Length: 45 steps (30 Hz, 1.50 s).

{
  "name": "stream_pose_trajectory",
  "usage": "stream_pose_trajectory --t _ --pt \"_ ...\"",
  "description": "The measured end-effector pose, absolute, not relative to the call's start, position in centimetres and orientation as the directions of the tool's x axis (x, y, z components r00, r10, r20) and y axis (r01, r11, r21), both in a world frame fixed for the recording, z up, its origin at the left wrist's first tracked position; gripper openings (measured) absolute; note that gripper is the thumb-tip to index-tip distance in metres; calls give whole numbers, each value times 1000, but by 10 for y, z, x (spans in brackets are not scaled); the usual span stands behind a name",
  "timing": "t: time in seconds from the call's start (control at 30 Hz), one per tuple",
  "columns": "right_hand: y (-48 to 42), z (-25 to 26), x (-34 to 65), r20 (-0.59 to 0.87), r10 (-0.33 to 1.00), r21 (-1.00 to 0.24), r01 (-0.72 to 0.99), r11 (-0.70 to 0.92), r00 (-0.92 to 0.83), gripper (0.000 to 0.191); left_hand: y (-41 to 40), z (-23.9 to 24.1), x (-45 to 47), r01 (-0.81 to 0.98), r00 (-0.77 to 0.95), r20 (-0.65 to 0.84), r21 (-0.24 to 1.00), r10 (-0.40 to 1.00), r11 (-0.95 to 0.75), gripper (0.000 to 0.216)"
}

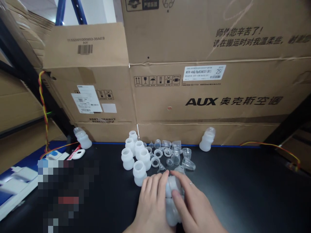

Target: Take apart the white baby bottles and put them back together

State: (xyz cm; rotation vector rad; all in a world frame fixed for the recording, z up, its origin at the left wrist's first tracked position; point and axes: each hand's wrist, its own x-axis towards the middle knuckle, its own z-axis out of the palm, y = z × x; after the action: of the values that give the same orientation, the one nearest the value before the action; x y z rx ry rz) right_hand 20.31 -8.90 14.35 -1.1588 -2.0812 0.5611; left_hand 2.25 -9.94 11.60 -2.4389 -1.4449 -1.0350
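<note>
Close to me stands a translucent white baby bottle (pixel 173 210) with both hands around it. My left hand (pixel 153 197) wraps its left side, fingers pressed together. My right hand (pixel 191 200) grips the upper part from the right, thumb on the front and index finger over the far side. Just beyond the left fingers is a white bottle body (pixel 140 174), one of several open-topped ones grouped there. Past the hands lie loose clear parts: collar rings (pixel 155 161), a nipple (pixel 161 167) and clear caps (pixel 188 164). The bottle's top is partly hidden by the fingers.
Capped bottles stand at the back left (pixel 82 138) and back right (pixel 207 139) of the black table (pixel 233 187). Large cardboard boxes (pixel 206 87) wall off the far edge. At left are white plastic pieces (pixel 21 181), a red-yellow wire (pixel 43 106) and a pixelated patch.
</note>
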Motion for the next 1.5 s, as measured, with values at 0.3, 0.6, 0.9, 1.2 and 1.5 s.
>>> stream_pose_trajectory --t 0.3,0.6,0.9,1.2,1.5 --pt "-87 143 203 333 820 -618 550 563 -465 48 -101 116 26 790 202 672 318 713 -523 75" --pt "-86 139 214 466 696 -464 519 718 -546 50 -97 114 17 647 272 614 453 741 -613 99" --pt "-90 137 201 584 709 -536 469 702 -394 45 -99 118 17 597 298 568 516 767 -614 110" --pt "-88 135 197 416 880 -627 629 460 -229 42 -99 103 28 742 259 608 372 750 -558 95" --pt "-94 136 188 320 941 -761 561 326 -112 47 -103 91 46 897 177 660 198 730 -396 83"
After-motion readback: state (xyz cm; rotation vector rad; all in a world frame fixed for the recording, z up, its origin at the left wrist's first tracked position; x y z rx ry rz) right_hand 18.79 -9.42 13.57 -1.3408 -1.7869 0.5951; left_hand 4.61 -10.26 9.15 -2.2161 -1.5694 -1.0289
